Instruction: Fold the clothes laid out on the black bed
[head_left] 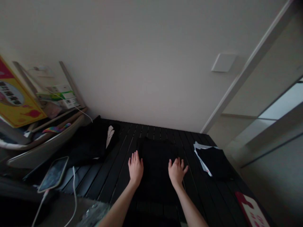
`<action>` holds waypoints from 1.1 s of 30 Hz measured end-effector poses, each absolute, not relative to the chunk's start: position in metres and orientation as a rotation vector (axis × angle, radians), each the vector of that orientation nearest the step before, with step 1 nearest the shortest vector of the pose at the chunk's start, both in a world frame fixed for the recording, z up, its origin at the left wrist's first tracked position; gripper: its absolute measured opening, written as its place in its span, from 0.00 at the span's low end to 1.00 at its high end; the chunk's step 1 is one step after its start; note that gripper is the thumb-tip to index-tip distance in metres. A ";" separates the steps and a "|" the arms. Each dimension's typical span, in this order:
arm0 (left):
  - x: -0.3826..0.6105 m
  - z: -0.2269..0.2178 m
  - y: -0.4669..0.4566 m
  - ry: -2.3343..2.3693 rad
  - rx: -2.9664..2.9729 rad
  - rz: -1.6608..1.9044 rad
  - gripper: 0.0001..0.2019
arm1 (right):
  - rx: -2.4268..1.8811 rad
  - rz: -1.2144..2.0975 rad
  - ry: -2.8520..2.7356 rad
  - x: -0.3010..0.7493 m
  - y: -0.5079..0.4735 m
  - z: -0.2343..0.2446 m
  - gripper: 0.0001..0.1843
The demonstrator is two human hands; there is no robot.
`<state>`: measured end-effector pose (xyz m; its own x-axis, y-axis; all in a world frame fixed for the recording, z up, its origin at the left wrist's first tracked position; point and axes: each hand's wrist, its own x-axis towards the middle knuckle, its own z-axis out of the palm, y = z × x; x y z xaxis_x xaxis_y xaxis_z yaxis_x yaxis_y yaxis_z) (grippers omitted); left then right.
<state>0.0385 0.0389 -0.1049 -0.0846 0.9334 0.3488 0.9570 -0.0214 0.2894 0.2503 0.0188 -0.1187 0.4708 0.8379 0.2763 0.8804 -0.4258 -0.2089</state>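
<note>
A: Where does the garment sit?

B: The black garment (157, 170) lies flat near the middle of the slatted table (199, 192), neckline toward the wall. The left hand (136, 166) rests at its left edge, the right hand (177, 172) at its right.

A: Are the hands gripping it?

B: They don't seem to be. The left one is laid out flat, fingers nearly together, the thumb over the cloth. The right one is spread wider, one finger bent. I can't tell whether any cloth is caught under those fingertips.

A: What could go wrong?

B: Uneven pressure, I'd say. If one palm pushes harder, the cloth could skew or bunch in the middle. Dark fabric on dark slats in dim light also makes an edge easy to misjudge, so a crease could be missed.

A: And the things around it?

B: The folded pile (214, 160) on the right, black over white, is well apart, but a wide sweep of the right forearm could knock it crooked. On the left, the phone (54, 173) lies beside the dark clothes (87, 145), with a white cable (74, 186) close by; a sleeve dragged across might snag that cable.
</note>
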 end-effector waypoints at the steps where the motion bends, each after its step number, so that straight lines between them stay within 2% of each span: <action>1: 0.038 -0.103 0.033 -2.161 -2.096 -0.727 0.24 | -2.395 -0.193 -1.455 0.250 0.014 -0.117 0.27; 5: 0.040 -0.092 0.012 -2.191 -2.129 -0.743 0.24 | -2.386 -0.203 -1.446 0.249 -0.002 -0.113 0.20; 9: 0.040 -0.088 -0.003 -2.121 -2.208 -0.743 0.28 | -2.359 -0.211 -1.474 0.246 -0.012 -0.109 0.17; 16: 0.067 -0.063 -0.016 -1.925 -2.377 -0.704 0.34 | -2.219 -0.281 -1.627 0.266 -0.022 -0.084 0.19; 21: 0.138 -0.022 -0.014 -1.664 -2.536 -0.812 0.31 | -2.146 -0.596 -1.631 0.308 -0.021 -0.036 0.21; 28: 0.259 0.028 0.012 -1.362 -2.786 -0.984 0.27 | -2.275 -0.938 -1.421 0.413 0.002 0.027 0.18; 31: 0.292 0.032 0.020 -1.192 -2.822 -0.938 0.28 | -2.362 -0.972 -1.271 0.443 0.017 0.033 0.21; 33: 0.301 0.024 0.021 -1.236 -2.763 -0.880 0.31 | -2.391 -0.953 -1.250 0.444 0.021 0.024 0.24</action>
